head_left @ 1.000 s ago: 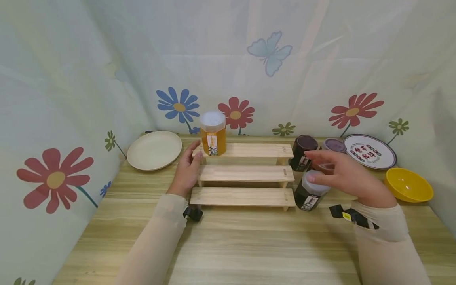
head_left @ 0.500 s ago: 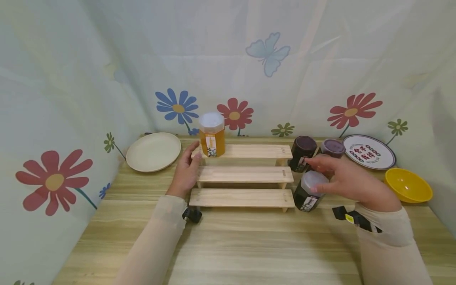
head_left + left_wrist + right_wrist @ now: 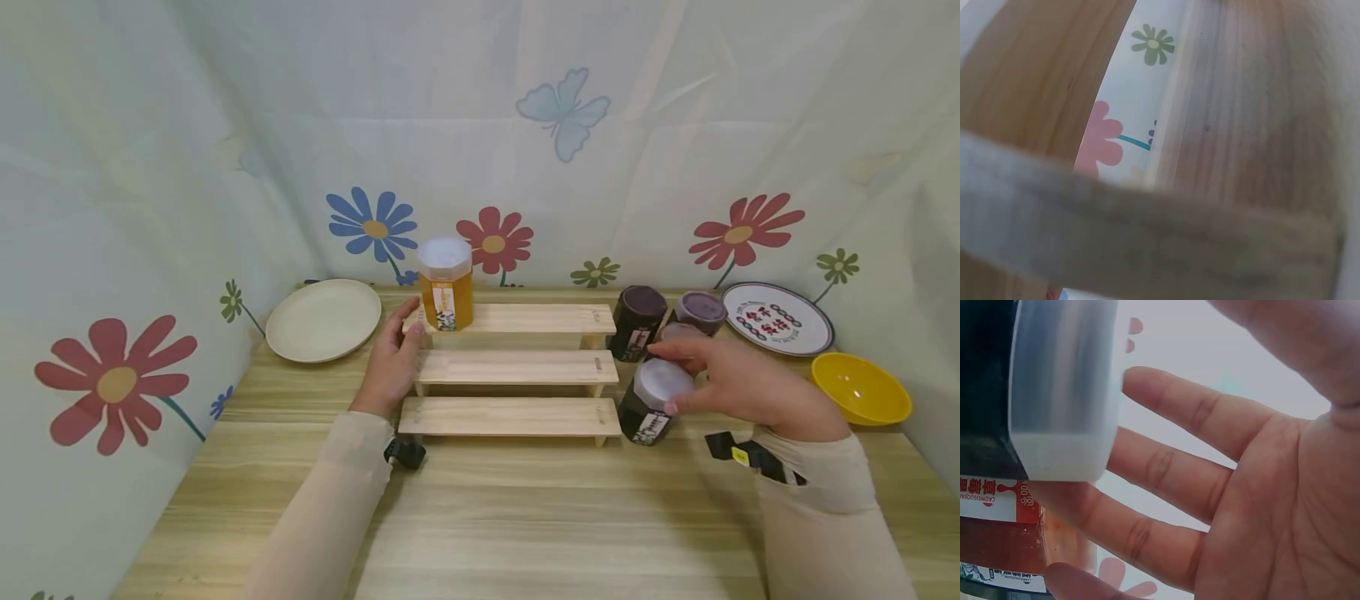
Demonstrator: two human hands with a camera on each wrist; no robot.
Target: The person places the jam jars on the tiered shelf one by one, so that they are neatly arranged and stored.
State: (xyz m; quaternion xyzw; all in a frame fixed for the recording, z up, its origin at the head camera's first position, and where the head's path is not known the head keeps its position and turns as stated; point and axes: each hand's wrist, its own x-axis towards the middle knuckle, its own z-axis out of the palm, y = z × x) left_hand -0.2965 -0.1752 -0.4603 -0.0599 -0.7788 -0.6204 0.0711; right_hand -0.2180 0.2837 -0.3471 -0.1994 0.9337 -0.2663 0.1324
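In the head view a wooden three-tier stand [image 3: 517, 367] rests on the table. My left hand [image 3: 392, 362] holds the left end of its top tier, thumb in front and fingers behind. A honey-coloured jar with a white lid [image 3: 446, 287] stands on that tier beside the hand. To the right of the stand, my right hand [image 3: 738, 379] reaches around a dark jar with a whitish lid [image 3: 648, 421]. Its thumb is at the near side and its fairly straight fingers [image 3: 1172, 469] lie behind the lid; firm contact is unclear. A reddish jar [image 3: 1004, 540] appears behind the fingers.
A dark-lidded jar [image 3: 640, 321] and a purple-lidded jar [image 3: 701, 310] stand at the back right. Behind them is a patterned plate [image 3: 780, 317], with a yellow bowl [image 3: 861, 389] nearer. A cream plate [image 3: 324, 321] lies at the back left, and a flowered curtain surrounds the table.
My right hand has come lower and slightly right, from over the dark jar's lid to around its side. The left hand, stand and jars keep their places.
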